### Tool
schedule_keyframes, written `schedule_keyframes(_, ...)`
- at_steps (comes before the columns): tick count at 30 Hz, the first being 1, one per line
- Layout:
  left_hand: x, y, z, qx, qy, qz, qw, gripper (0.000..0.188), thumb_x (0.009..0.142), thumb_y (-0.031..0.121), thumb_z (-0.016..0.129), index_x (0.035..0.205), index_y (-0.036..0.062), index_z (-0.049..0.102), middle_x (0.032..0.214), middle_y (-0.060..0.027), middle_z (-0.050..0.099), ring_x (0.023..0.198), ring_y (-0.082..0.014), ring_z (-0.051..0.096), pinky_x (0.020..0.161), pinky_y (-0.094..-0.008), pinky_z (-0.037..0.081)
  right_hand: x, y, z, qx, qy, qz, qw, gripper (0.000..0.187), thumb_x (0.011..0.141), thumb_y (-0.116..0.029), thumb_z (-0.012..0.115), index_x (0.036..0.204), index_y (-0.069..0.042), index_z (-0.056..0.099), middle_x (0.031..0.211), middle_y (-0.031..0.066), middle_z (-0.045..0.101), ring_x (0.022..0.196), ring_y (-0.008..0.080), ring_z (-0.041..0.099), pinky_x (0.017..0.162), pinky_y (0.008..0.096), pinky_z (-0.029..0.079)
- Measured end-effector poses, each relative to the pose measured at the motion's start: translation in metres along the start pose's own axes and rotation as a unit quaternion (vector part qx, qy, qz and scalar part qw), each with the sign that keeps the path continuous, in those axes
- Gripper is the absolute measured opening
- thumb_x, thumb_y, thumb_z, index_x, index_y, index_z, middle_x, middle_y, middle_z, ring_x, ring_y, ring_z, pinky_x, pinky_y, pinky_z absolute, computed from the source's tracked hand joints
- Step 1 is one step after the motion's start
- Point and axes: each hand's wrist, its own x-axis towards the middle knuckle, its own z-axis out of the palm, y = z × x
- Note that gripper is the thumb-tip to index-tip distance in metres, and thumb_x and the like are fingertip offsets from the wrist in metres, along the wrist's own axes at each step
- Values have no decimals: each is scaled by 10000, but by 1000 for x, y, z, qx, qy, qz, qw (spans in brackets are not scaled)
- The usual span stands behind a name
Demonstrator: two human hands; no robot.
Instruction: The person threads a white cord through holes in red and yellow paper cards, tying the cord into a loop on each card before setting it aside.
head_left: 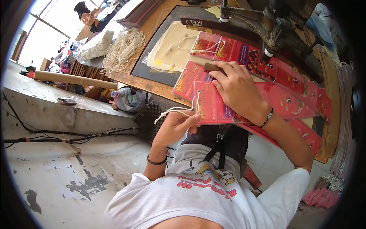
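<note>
A red printed card (207, 100) with two cord holes lies tilted toward me at the table's near edge. My left hand (177, 125) pinches its lower left corner, thumb on top. White cord (173, 111) passes through the card's holes and trails over my left fingers. My right hand (234, 86) is closed around the brown handle (212, 68) of a slim tool; its pale, narrow part (197, 59) points left. The right thumb touches the card's upper edge. Beneath and beyond lie several similar red cards (284, 97), some strung with cord.
A heavy dark metal press (272, 32) stands over the table's far side. Pale sheets (171, 47) lie on a black mat (143, 68). Tangled white cord (124, 47) is heaped at the left. A cardboard tube (76, 79) and a phone (66, 101) rest on the ledge.
</note>
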Motion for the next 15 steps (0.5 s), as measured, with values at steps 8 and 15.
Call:
schedule_keyframes(8,-21,-20,-47,-212,194,76,955,300,962,244,520,959,-33,634,685,-78,631,558,-146,600,504,-274,480,-1,8,-9,5,-6,15,1000,311,896,-275,660,1087,-30,678,1228,143,612,1135,293,546,974,423,416)
schedule_keyframes(15,-9,-14,-29,-212,176,100,956,313,1019,216,504,1129,-68,580,898,-172,696,703,-246,693,592,-343,568,-1,8,-7,31,-18,17,999,345,904,-304,660,1095,-17,662,1242,162,594,1144,311,543,985,438,403)
